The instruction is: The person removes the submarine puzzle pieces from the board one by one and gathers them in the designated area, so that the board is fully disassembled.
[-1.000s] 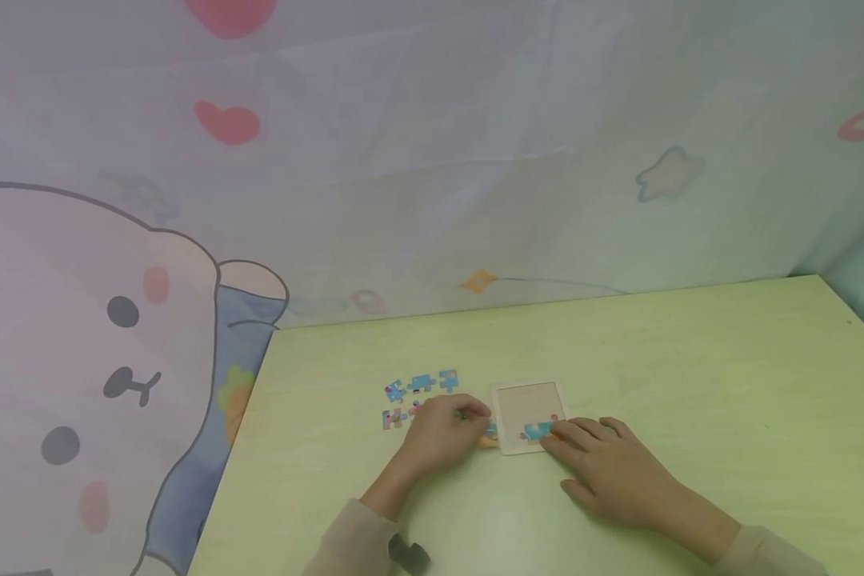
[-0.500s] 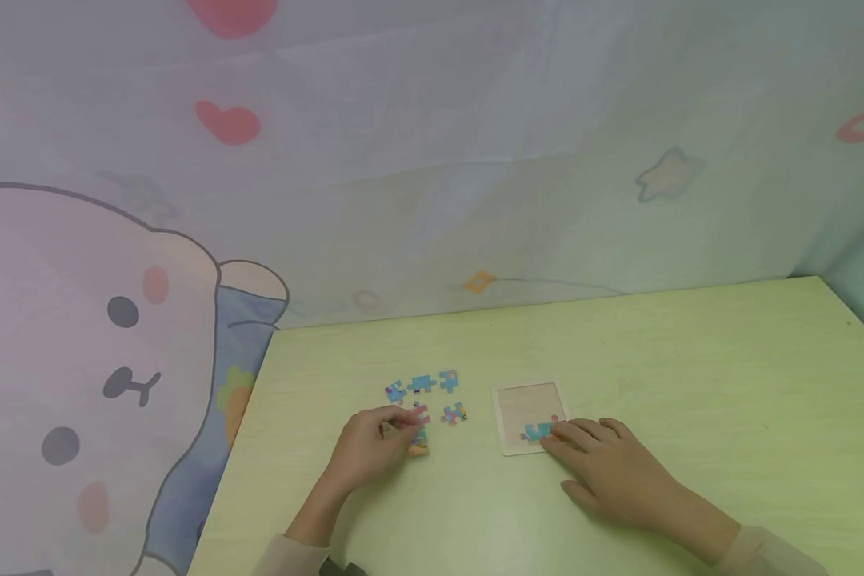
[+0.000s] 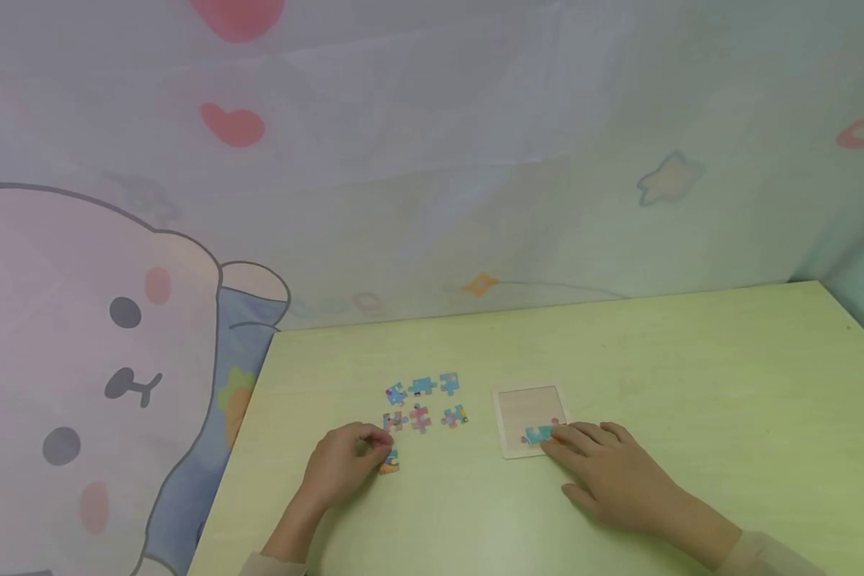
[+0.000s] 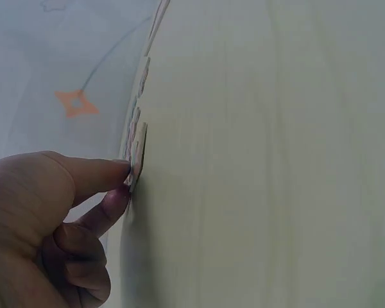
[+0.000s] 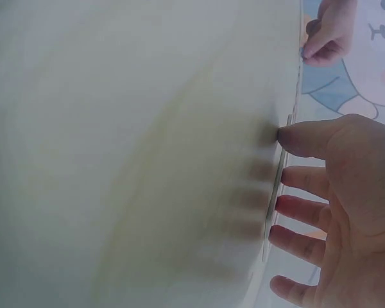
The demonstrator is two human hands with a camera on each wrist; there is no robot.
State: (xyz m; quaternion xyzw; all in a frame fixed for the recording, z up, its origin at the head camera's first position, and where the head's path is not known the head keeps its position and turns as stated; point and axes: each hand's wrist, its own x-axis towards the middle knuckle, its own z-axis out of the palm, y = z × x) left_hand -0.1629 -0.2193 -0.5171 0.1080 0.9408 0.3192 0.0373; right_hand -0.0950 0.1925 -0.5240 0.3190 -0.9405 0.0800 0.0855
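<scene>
Between thumb and index finger, my left hand (image 3: 346, 464) pinches a jigsaw puzzle piece (image 3: 390, 462) with blue and orange on it, just below the loose pieces. In the left wrist view this puzzle piece (image 4: 138, 155) is seen edge-on, close to the table. My right hand (image 3: 615, 478) rests with fingers spread at the right side of a square wooden puzzle frame (image 3: 502, 428). Its fingertips lie over the frame's lower right corner. Inside, along the bottom, lies a teal joined part of the puzzle (image 3: 538, 434), partly covered by those fingers.
Several loose pieces lie left of the frame in two rows, among them a blue piece (image 3: 422, 386), a pink piece (image 3: 420, 418) and a mixed-colour piece (image 3: 454, 416). The pale green table (image 3: 691, 376) ends at a printed cloth backdrop (image 3: 432, 160).
My left hand has moved left from beside the frame, past the loose pieces, carrying the puzzle piece. The loose pieces it covered now show. My right hand has stayed in place.
</scene>
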